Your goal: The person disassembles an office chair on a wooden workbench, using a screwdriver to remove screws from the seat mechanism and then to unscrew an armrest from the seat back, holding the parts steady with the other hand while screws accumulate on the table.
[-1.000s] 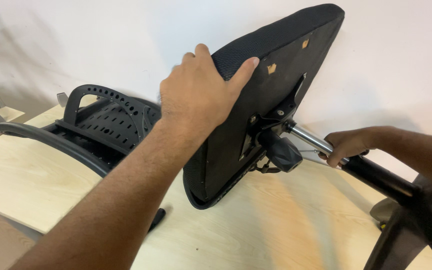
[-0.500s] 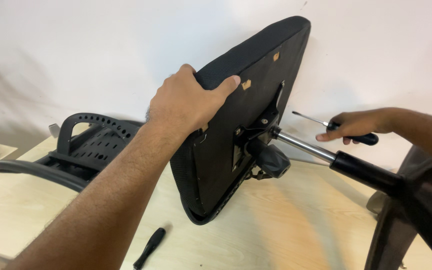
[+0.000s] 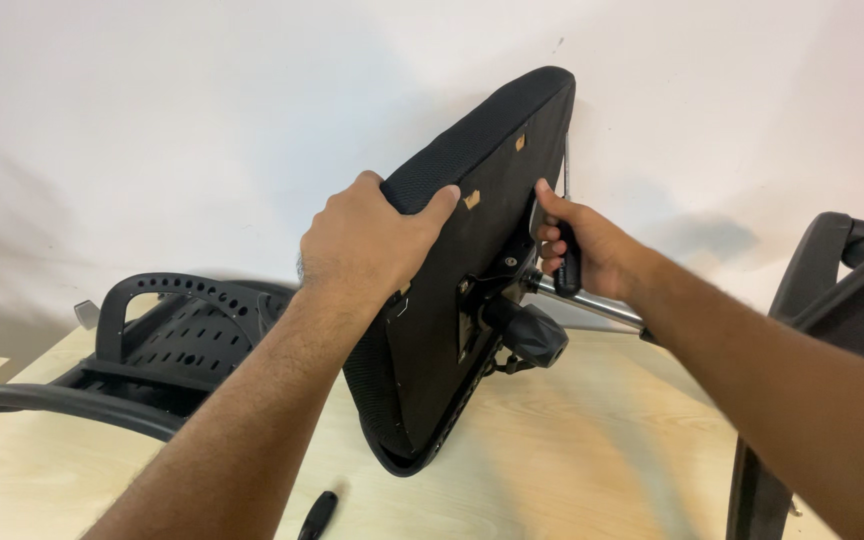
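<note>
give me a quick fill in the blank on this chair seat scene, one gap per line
1. The left hand grips the upper edge of the black ____ cushion.
2. The right hand holds a black-handled ____ against the cushion's underside.
3. A silver gas cylinder sticks out on the ____ hand's side.
4. The chair backrest lies on the ____.

Missing words: seat; screwdriver; right; table

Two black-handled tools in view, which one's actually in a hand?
The screwdriver gripped upright in the right hand, beside the seat cushion. The other tool lies untouched on the table at the bottom edge.
</note>
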